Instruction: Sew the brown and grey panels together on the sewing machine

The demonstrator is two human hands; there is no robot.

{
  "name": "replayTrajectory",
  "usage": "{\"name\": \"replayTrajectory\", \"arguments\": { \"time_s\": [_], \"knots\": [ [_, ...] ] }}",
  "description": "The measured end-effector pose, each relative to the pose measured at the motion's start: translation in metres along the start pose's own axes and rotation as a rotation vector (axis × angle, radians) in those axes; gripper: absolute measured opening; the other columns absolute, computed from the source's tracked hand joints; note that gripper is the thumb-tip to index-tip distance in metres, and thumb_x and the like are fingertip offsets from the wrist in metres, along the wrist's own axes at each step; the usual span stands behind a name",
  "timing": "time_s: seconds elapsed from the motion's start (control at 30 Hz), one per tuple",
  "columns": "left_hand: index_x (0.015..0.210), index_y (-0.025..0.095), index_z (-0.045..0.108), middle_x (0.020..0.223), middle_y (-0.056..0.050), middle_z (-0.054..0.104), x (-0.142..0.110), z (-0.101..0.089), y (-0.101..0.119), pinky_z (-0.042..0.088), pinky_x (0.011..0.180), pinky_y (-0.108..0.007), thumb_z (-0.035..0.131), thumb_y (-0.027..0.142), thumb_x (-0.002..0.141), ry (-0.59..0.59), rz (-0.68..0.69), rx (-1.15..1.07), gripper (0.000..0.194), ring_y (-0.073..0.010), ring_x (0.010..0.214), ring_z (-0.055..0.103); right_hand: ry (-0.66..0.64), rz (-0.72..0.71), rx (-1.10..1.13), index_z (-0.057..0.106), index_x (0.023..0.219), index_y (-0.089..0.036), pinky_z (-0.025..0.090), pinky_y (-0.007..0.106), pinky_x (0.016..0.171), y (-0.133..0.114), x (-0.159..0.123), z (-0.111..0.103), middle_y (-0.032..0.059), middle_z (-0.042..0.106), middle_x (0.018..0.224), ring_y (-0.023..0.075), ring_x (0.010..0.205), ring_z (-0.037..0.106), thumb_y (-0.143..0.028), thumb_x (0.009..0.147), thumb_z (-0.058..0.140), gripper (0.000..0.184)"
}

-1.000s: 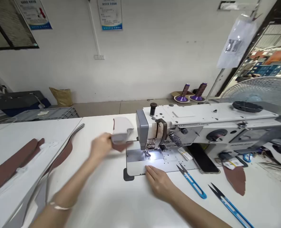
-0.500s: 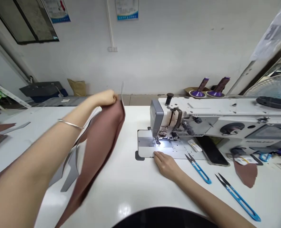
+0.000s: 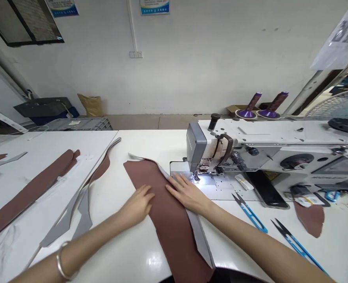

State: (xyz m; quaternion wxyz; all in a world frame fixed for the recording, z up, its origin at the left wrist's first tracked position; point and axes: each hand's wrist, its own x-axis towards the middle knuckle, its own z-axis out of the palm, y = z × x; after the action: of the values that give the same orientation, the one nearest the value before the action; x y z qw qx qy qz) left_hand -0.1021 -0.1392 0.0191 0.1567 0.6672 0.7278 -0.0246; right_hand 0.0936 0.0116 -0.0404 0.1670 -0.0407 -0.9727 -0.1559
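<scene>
A long brown leather-like panel lies on the white table with a grey strip along its right edge. My left hand rests on the panel's left side, its fingers loosely bent and slightly apart. Flat on the panel's right edge is my right hand, fingers spread, beside the sewing machine's needle area. The panel's upper end points away from me, left of the machine's metal plate. Its lower end reaches the table's front edge.
Right of my hands stands the sewing machine, with a phone under its arm. Two blue thread snips lie in front. More brown pieces and a curved grey-edged piece lie to the left. Thread cones stand behind.
The brown panel, raised in my left hand before, now lies on the table near the machine. My left hand has come down and loosened. My right hand has shifted from bare table onto the panel.
</scene>
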Motion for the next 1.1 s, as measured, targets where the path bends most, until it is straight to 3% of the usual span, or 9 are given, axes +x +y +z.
{"name": "replayTrajectory", "arguments": {
  "time_s": [0.17, 0.3, 0.43, 0.6, 0.67, 0.8, 0.93, 1.03, 1.1],
  "knots": [
    [0.143, 0.010, 0.040, 0.151, -0.025, 0.030, -0.002, 0.031, 0.034, 0.026, 0.111, -0.061, 0.048, 0.030, 0.087, -0.012, -0.030, -0.085, 0.060, -0.0429, 0.141, 0.023, 0.003, -0.245, 0.019, 0.062, 0.117, -0.001, 0.038, 0.046, 0.110, 0.028, 0.031, 0.017, 0.0205, 0.041, 0.144, 0.0315, 0.138, 0.034, -0.007, 0.088, 0.048, 0.032],
    [0.126, 0.006, 0.057, 0.140, -0.027, 0.045, 0.006, 0.025, 0.023, 0.030, 0.106, -0.063, 0.046, 0.028, 0.087, 0.024, 0.029, 0.042, 0.046, -0.0446, 0.133, 0.037, 0.060, -0.333, 0.025, 0.068, 0.103, 0.003, 0.038, 0.047, 0.110, 0.032, 0.042, 0.026, 0.0262, 0.056, 0.127, 0.0334, 0.133, 0.040, -0.010, 0.086, 0.054, 0.026],
    [0.107, 0.005, 0.063, 0.105, -0.022, 0.064, -0.001, 0.009, -0.003, 0.043, 0.095, -0.054, 0.039, 0.015, 0.085, 0.045, -0.024, 0.090, 0.034, -0.0338, 0.103, 0.060, 0.195, -0.224, 0.141, 0.069, 0.081, -0.007, 0.038, 0.054, 0.108, -0.027, 0.034, 0.019, 0.0206, 0.067, 0.110, 0.0336, 0.124, 0.051, -0.010, 0.086, 0.052, 0.018],
    [0.127, 0.014, 0.053, 0.114, -0.019, 0.057, -0.036, 0.019, -0.009, 0.049, 0.081, -0.051, 0.040, 0.020, 0.087, 0.052, 0.041, 0.130, 0.042, -0.0350, 0.105, 0.054, 0.255, -0.095, 0.091, 0.070, 0.090, -0.007, 0.056, 0.050, 0.083, -0.084, 0.011, 0.028, 0.0223, 0.068, 0.106, 0.0356, 0.100, 0.064, -0.008, 0.075, 0.048, 0.026],
    [0.129, 0.015, 0.053, 0.111, -0.018, 0.057, -0.047, 0.027, -0.003, 0.049, 0.078, -0.050, 0.041, 0.023, 0.088, 0.062, 0.104, 0.166, 0.043, -0.0344, 0.103, 0.054, 0.267, -0.058, 0.004, 0.071, 0.095, -0.005, 0.058, 0.044, 0.072, -0.070, 0.015, 0.035, 0.0227, 0.070, 0.099, 0.0344, 0.092, 0.067, -0.003, 0.070, 0.048, 0.034],
    [0.119, 0.021, 0.063, 0.105, -0.014, 0.060, -0.053, 0.022, -0.001, 0.051, 0.075, -0.043, 0.050, 0.023, 0.083, 0.055, 0.120, 0.138, 0.038, -0.0294, 0.097, 0.057, 0.224, -0.235, -0.046, 0.070, 0.102, -0.004, 0.053, 0.053, 0.087, -0.016, 0.048, 0.046, 0.0188, 0.069, 0.108, 0.0367, 0.105, 0.061, -0.002, 0.072, 0.047, 0.038],
    [0.102, 0.033, 0.072, 0.101, 0.000, 0.068, -0.058, -0.016, -0.051, 0.050, 0.084, -0.026, 0.055, 0.024, 0.082, 0.214, -0.105, -0.113, 0.028, -0.0159, 0.094, 0.062, 0.174, -0.313, 0.004, 0.066, 0.111, -0.005, 0.049, 0.047, 0.096, 0.009, 0.062, 0.048, 0.0176, 0.067, 0.114, 0.0293, 0.110, 0.059, -0.005, 0.079, 0.047, 0.037],
    [0.131, 0.020, 0.054, 0.131, -0.007, 0.056, -0.082, -0.048, -0.126, 0.042, 0.102, -0.032, 0.025, 0.015, 0.092, 0.459, -0.469, -0.078, 0.049, -0.0179, 0.119, 0.052, 0.154, -0.277, 0.001, 0.065, 0.114, -0.006, 0.053, 0.044, 0.091, -0.003, 0.043, 0.045, 0.0194, 0.064, 0.118, 0.0300, 0.111, 0.060, -0.006, 0.077, 0.047, 0.041],
    [0.136, 0.010, 0.046, 0.138, -0.016, 0.049, -0.109, -0.059, -0.180, 0.034, 0.109, -0.041, 0.022, 0.015, 0.092, 0.551, -0.730, -0.028, 0.050, -0.0254, 0.130, 0.044, 0.137, -0.256, 0.007, 0.064, 0.118, -0.008, 0.054, 0.044, 0.090, -0.018, 0.026, 0.041, 0.0185, 0.063, 0.122, 0.0311, 0.115, 0.058, -0.005, 0.076, 0.047, 0.046]
  ]
}}
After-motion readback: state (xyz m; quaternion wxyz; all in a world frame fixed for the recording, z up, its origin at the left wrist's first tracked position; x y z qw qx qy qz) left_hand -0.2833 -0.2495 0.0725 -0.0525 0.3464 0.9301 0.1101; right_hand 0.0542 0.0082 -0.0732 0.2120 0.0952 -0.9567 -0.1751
